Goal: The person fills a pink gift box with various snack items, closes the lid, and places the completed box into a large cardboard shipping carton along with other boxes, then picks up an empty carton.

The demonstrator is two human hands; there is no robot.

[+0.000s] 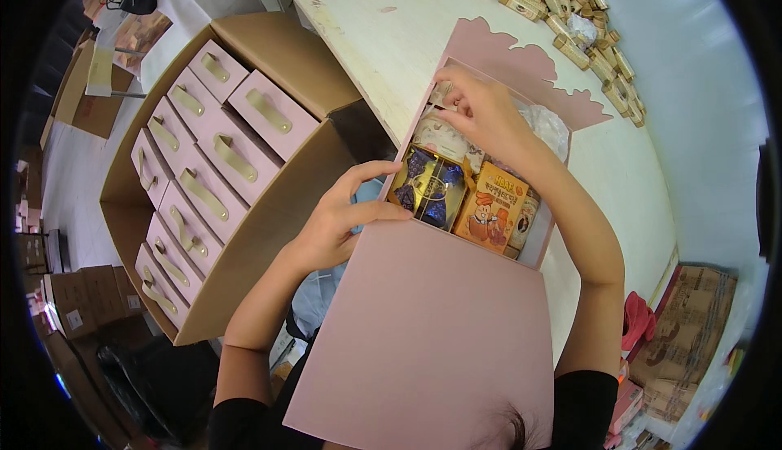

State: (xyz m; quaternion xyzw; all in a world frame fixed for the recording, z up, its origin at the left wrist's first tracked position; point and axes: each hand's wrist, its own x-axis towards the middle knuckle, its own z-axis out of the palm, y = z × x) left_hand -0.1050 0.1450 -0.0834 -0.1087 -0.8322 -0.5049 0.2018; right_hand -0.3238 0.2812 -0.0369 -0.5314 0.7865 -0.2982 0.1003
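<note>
An open pink gift box [423, 320] with a scalloped flap rests on my lap and against the table edge. Inside are a gold-and-blue packet [428, 193], an orange cartoon carton [489, 214], a floral cream item [440, 132] and crumpled white wrapping [546, 128]. My left hand [342, 218] grips the box's left side, thumb over the rim beside the gold packet. My right hand [485, 112] reaches into the far left corner with curled fingers on something small that I cannot make out.
A cardboard carton [269, 43] of several pink handled boxes [220, 165] stands left. Beige cylinders [562, 18] line the far right of the white table [358, 35]. Stacked cartons [90, 299] are at lower left, flattened cardboard [684, 328] and red items [639, 320] at lower right.
</note>
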